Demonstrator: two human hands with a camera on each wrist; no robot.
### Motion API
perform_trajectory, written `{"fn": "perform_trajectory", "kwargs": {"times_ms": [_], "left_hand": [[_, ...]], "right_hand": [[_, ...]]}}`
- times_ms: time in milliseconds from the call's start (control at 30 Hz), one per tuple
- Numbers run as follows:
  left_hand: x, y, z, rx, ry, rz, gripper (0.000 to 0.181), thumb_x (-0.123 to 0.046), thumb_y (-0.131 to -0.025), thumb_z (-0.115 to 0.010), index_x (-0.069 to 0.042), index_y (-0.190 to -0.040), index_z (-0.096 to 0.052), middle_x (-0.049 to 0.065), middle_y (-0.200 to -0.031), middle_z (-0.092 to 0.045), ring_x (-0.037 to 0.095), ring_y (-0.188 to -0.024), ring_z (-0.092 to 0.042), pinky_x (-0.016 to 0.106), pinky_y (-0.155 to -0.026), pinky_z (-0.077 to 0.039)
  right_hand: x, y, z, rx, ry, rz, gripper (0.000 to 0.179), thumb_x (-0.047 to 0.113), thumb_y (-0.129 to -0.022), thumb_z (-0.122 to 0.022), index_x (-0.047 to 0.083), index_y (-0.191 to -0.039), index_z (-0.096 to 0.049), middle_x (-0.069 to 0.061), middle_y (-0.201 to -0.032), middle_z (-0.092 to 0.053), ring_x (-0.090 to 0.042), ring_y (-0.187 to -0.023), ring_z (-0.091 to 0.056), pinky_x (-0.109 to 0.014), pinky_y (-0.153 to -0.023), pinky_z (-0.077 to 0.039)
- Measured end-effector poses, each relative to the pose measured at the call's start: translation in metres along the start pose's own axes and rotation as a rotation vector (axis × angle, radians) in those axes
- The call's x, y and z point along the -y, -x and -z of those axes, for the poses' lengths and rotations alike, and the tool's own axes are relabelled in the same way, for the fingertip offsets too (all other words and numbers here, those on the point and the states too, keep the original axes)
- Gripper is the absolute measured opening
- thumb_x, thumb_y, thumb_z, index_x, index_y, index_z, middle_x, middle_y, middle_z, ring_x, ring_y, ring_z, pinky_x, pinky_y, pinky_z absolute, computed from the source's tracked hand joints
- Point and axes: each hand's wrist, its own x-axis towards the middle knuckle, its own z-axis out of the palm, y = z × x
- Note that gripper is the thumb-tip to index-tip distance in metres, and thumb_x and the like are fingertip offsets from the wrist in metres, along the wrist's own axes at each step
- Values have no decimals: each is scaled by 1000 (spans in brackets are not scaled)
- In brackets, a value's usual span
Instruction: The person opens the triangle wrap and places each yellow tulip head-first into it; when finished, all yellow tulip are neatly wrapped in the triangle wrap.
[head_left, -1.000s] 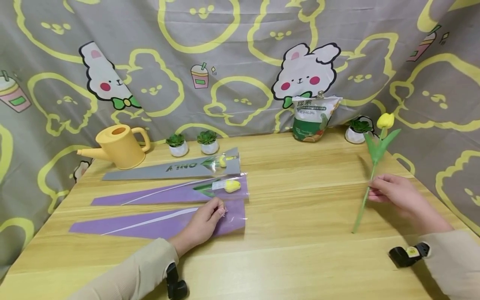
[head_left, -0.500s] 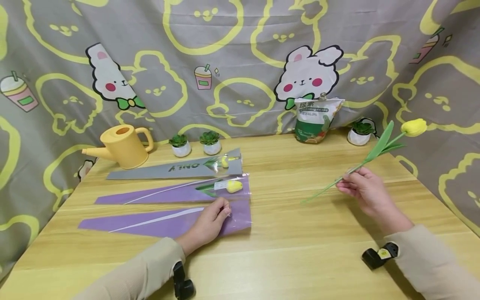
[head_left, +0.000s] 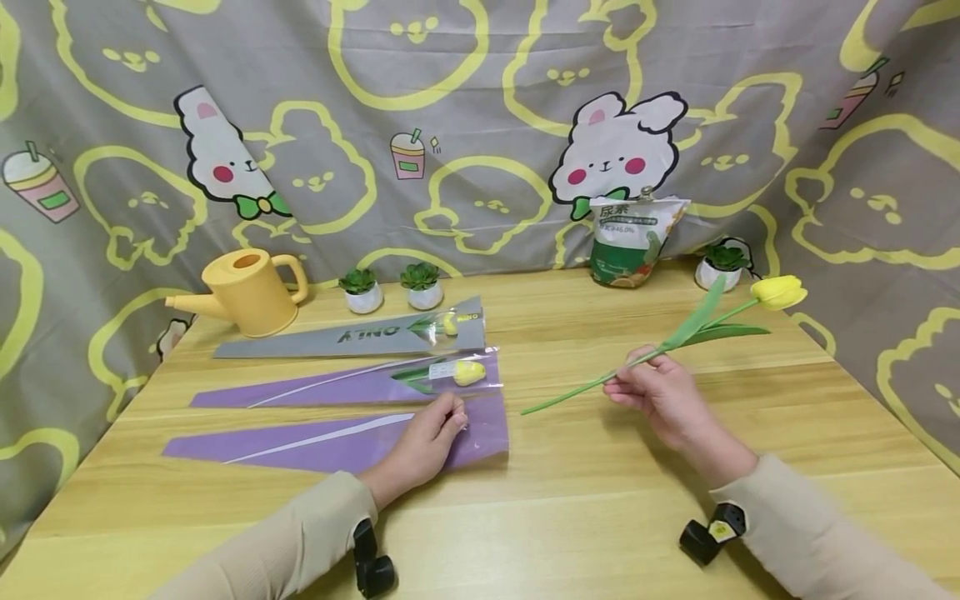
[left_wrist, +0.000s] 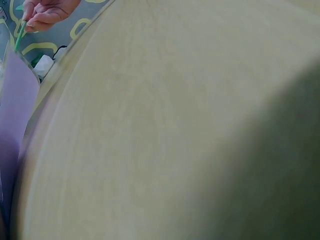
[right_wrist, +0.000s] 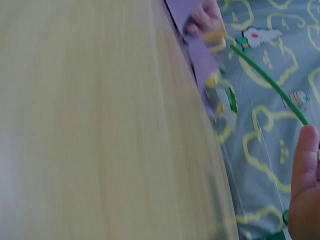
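My right hand [head_left: 667,400] pinches the green stem of a yellow artificial tulip [head_left: 693,327] above the table. Its bloom points up and right, while the bare stem end slants down left towards the nearest purple flower sleeve [head_left: 300,442]. At that sleeve's wide right end, my left hand [head_left: 423,437] pinches the clear film. In the left wrist view the sleeve [left_wrist: 17,95] stands at the left edge, with the right hand [left_wrist: 50,12] beyond it. The right wrist view shows the stem [right_wrist: 272,82] leaving the thumb; the bloom is outside that view.
Behind lie a purple sleeve [head_left: 300,393] and a grey sleeve [head_left: 277,343], each with a tulip inside. A yellow watering can [head_left: 255,296], small potted succulents [head_left: 362,296] and a white-green bag [head_left: 626,250] stand along the patterned curtain [head_left: 480,100].
My right hand has moved left and slightly lower with the tulip. The flower has tipped from nearly upright to a slant, its stem end nearing the sleeve. My left hand stays at the sleeve.
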Motion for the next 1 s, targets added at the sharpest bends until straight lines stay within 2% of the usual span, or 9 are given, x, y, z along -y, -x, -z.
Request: {"fn": "perform_trajectory", "kwargs": {"times_ms": [167,367,500,800,1000], "left_hand": [[0,0,0,6,19,13,14,-8,-93,-52,-12,-80,-46,-5,-74,-45,10,-71,-46,25,-68,-39],[2,-1,-3,14,82,12,12,-8,-95,-48,-10,-82,-48,0,-87,-56,12,-80,-49,27,-76,-42],[2,-2,-2,19,86,7,13,-9,-96,-47,-10,-82,-48,1,-92,-59,13,-84,-51,28,-80,-42],[2,-1,-1,6,72,-9,12,-11,-96,-47,-11,-83,-49,1,-97,-62,15,-91,-56,31,-85,-44],[1,0,-1,-3,51,-11,12,-10,-95,-48,-12,-84,-49,-1,-97,-62,16,-91,-56,31,-84,-43]], "right_hand": [[-9,0,-16,-8,36,-81,24,-10,-88,-43,10,-76,-51,-4,-69,-68,-12,-69,-68,-22,-65,-53],[-22,-1,-31,-17,25,-183,24,-9,-87,-48,11,-75,-53,-4,-71,-68,-12,-71,-68,-23,-69,-53],[-31,-1,-40,-29,17,-235,24,-8,-86,-52,11,-73,-56,-4,-72,-69,-12,-72,-68,-23,-70,-53],[-50,1,-59,-79,-15,-296,22,-8,-85,-56,11,-74,-57,-4,-74,-68,-12,-73,-67,-24,-73,-53],[-60,2,-69,-107,-37,-316,20,-10,-86,-54,8,-78,-58,-5,-76,-67,-13,-75,-67,-25,-76,-52]]}}
